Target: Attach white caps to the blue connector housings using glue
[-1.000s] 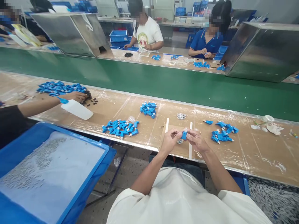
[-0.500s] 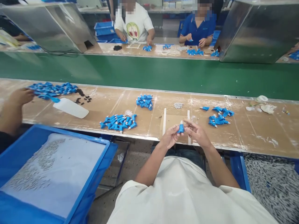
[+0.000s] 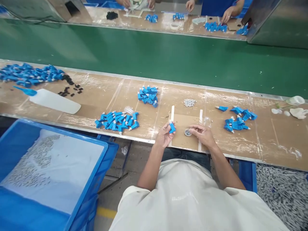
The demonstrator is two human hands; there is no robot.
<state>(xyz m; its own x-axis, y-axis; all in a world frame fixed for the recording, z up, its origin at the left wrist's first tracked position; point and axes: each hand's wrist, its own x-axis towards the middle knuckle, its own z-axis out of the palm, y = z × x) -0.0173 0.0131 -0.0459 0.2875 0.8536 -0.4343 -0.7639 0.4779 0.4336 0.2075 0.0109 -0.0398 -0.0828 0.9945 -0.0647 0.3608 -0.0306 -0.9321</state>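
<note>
My left hand (image 3: 164, 135) grips a blue piece (image 3: 172, 128) with a white tip, held upright at the left edge of a cardboard mat (image 3: 184, 141). My right hand (image 3: 204, 134) has its thumb and fingers pinched on the rim of a small round clear dish (image 3: 188, 132) over the mat. Two white strips run along the mat's sides. Behind it sits a little heap of small silvery parts (image 3: 190, 102). Piles of blue pieces lie to the left (image 3: 117, 122), behind left (image 3: 148, 95) and to the right (image 3: 237, 123).
A white scoop (image 3: 55, 101), black parts (image 3: 69, 89) and a large blue heap (image 3: 31, 74) lie far left. Below is a blue bin (image 3: 89, 142); another bin (image 3: 254, 176) stands lower right. Across the green strip (image 3: 154, 57), people's hands work at another table.
My hands have moved apart, the blue piece staying in my left hand. My right hand has come to the round dish. The view has tipped downward, and the person's arm at far left is gone.
</note>
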